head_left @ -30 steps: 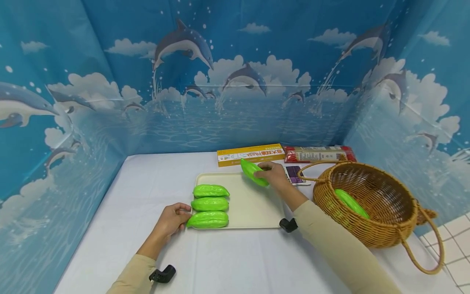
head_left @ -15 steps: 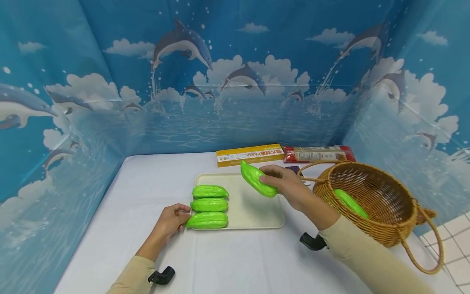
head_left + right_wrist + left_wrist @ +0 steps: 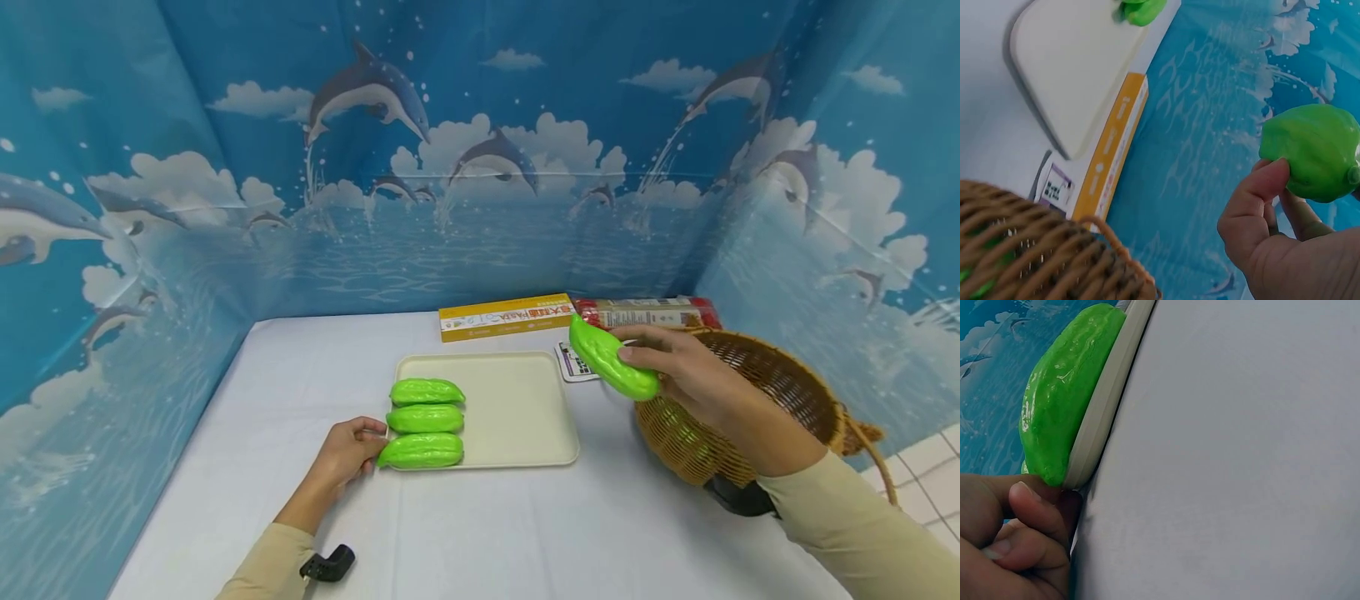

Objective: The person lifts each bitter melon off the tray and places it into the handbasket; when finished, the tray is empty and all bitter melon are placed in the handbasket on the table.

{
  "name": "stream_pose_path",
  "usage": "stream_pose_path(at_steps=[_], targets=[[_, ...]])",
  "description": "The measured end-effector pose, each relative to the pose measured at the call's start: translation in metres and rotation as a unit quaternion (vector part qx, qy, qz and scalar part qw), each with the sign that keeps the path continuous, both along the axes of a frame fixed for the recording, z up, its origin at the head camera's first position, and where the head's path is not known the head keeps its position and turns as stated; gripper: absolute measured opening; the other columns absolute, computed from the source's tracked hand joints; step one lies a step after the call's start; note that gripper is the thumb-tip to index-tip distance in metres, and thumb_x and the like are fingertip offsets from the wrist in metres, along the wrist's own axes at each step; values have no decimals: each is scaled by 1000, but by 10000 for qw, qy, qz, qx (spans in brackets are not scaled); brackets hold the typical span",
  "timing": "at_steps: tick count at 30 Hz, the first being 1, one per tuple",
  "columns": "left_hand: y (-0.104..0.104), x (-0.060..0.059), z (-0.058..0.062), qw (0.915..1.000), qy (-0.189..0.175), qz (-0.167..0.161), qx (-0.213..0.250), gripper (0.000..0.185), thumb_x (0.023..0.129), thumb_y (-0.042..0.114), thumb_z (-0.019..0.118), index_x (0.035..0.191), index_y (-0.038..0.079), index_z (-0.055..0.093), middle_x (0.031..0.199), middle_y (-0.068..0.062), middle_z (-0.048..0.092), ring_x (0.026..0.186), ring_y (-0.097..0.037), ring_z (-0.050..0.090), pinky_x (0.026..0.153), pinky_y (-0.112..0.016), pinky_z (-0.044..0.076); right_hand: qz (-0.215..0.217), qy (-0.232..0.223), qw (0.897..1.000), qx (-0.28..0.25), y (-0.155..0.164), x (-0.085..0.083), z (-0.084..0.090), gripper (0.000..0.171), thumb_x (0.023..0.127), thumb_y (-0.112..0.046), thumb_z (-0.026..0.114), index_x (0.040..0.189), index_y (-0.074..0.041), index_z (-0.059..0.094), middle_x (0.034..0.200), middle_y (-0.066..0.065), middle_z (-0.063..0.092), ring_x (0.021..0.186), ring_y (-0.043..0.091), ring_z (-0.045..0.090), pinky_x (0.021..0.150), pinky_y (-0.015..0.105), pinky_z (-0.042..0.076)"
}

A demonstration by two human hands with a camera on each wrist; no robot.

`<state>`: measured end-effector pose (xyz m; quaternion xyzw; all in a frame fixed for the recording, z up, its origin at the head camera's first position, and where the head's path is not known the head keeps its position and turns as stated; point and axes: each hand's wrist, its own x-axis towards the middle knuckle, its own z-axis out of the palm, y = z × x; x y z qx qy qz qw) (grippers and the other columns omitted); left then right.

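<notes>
While steadying the tray [image 3: 525, 457] corner with left hand [image 3: 347, 454], gripping a tilted green gourd [image 3: 611, 365] in right hand [image 3: 686, 371] above the basket [image 3: 787, 392] rim.

Two bare hands, left hand [image 3: 347, 451] and right hand [image 3: 686, 371]. Long beige sleeves [image 3: 862, 525] to both wrists. Small black camera mount [image 3: 327, 564] strapped under each forearm.
</notes>
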<state>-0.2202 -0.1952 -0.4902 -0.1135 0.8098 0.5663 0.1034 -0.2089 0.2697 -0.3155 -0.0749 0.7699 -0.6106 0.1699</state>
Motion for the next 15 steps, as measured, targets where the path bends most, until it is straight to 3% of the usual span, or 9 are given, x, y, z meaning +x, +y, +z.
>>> stream_pose_path(at_steps=[7,15], targets=[[-1,1,0,10000,19,9,2,22,92,6,71,113,2,66,85,-8,61,53,-11,48,46,-23,40,-66,-53,9999,66,23,3,5,43,107,-26,54,144,-7,42,118,9,57,93,19,63,75,33,59],[-1,1,0,9999,90,-42,58,22,92,6,70,113,1,66,87,-8,60,55,-12,48,47,-24,41,222,-161,9996,-45,46,2,8,29,110,-19,47,139,-19,45,116,10,56,89,20,65,73,35,59]])
